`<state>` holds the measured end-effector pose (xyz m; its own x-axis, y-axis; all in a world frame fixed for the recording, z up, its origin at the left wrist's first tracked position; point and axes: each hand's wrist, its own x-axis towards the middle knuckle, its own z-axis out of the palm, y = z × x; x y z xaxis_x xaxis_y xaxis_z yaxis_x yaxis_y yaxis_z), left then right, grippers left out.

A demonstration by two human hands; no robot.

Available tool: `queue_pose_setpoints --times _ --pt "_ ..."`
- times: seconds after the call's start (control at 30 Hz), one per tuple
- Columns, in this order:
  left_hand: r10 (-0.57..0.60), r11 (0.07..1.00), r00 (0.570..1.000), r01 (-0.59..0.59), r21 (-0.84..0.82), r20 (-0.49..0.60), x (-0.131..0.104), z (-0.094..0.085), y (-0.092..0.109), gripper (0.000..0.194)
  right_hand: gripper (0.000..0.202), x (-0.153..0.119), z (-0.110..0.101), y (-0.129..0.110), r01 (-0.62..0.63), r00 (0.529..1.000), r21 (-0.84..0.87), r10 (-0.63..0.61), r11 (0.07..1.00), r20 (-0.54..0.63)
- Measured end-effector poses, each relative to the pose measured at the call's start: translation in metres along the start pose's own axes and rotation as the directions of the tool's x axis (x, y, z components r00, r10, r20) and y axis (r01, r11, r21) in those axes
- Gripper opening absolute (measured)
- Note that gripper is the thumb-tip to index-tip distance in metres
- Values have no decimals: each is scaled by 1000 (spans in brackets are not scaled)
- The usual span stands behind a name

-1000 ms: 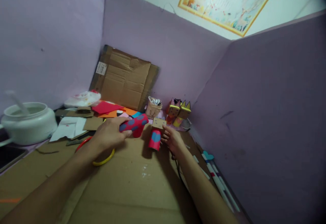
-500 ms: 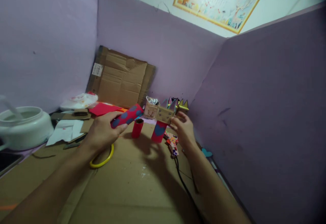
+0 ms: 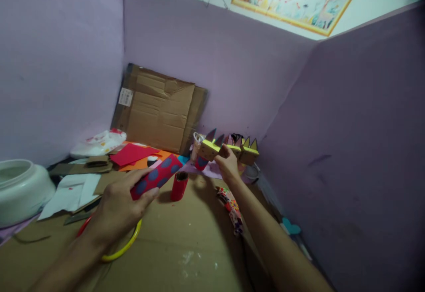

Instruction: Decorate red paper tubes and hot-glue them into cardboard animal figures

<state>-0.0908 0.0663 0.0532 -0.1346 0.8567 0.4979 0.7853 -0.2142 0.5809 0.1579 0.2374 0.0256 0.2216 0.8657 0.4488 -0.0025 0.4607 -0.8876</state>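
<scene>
- So the left hand (image 3: 122,208) has its fingers and thumb wrapped around a dotted tube (image 3: 157,177), red with blue spots. It's tilted, far end up and to the right, off the board.
- Right hand (image 3: 229,166) is reaching to the far side, pinching an eared figure (image 3: 208,149) by its boxy head: yellow top, grey pointy ears, red and blue body underneath. Can't tell if its base is touching anything.
- Two more box heads with pointy ears (image 3: 249,152) sit just right of that one, partly behind the hand.
- A short red tube (image 3: 179,186) stands upright on the cardboard mat (image 3: 159,256), open end up, between the two arms.
- Right of that there's a flowery patterned tool (image 3: 232,210) lying next to the right forearm, with a dark cord running nearer.
- A yellow curved piece (image 3: 122,247) pokes out by the left forearm, near side.
- Far left is kinda messy: red paper (image 3: 133,154), white paper (image 3: 71,192) and a plastic bag (image 3: 102,144), plus a white pot (image 3: 23,190) at the left edge.
- Brown cardboard sheets (image 3: 159,110) lean on the far purple wall (image 3: 212,62).
- Blue heart (image 3: 291,226) over on the right.
</scene>
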Motion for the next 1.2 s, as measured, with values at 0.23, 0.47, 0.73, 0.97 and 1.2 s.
queue_pose_setpoints --times 0.23,0.47,0.73,0.97,1.2 --pt "-20 998 998 16 66 61 0 8 -11 43 63 -2 -15 5 -74 996 18 74 997 42" --pt "-53 996 989 43 73 141 -1 9 -4 41 63 -6 -27 4 -118 993 -63 119 991 13" --pt "-99 993 985 88 81 143 -3 12 -6 42 73 -5 -31 6 -177 984 -170 176 969 -23" --pt "-59 998 987 56 28 149 -3 9 -2 39 76 -12 -31 -7 -190 981 -230 193 954 -13" --pt "-6 999 999 8 -41 47 -15 22 -8 36 55 -41 -77 -54 -156 988 -448 140 880 -68"
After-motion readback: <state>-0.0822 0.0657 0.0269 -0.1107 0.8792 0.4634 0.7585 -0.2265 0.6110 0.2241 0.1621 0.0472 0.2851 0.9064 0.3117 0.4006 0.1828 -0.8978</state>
